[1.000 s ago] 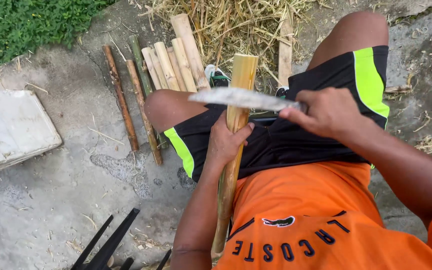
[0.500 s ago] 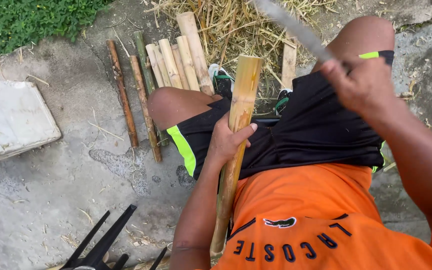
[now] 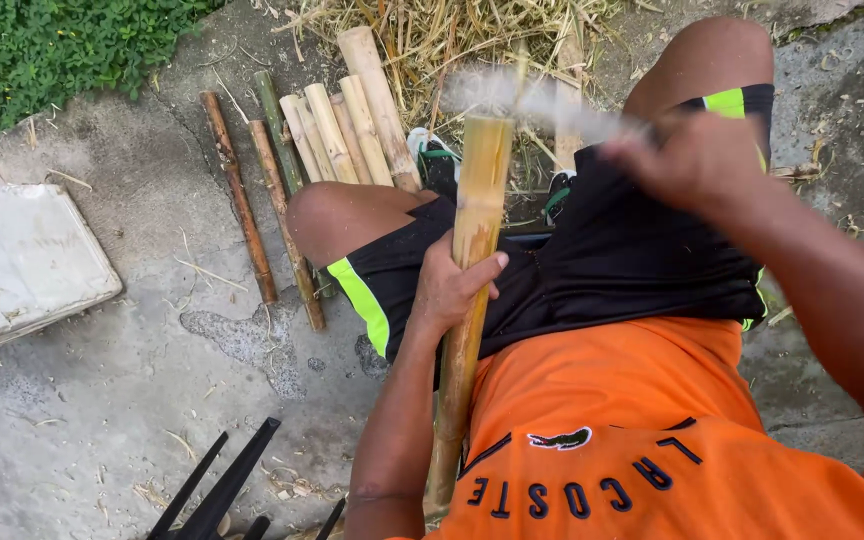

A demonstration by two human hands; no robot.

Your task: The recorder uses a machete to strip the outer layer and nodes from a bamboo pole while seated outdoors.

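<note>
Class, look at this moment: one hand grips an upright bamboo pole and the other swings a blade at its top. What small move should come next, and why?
Probably drive the blade down into the top end of the bamboo pole. The blade is motion-blurred right at that end, swung by the right hand, while the left hand grips the pole well below the top, clear of the edge.

Colours, seated person on grey concrete.
Bamboo pole at centre: yellow-tan with brown streaks. Blade: pale grey blur at 12. Shorts: black, neon-green trim. Shirt: orange, black lettering. Cut bamboo pieces at 11: pale tan, two darker brown. Slab at 9: white. Plants at 10: green.
</note>
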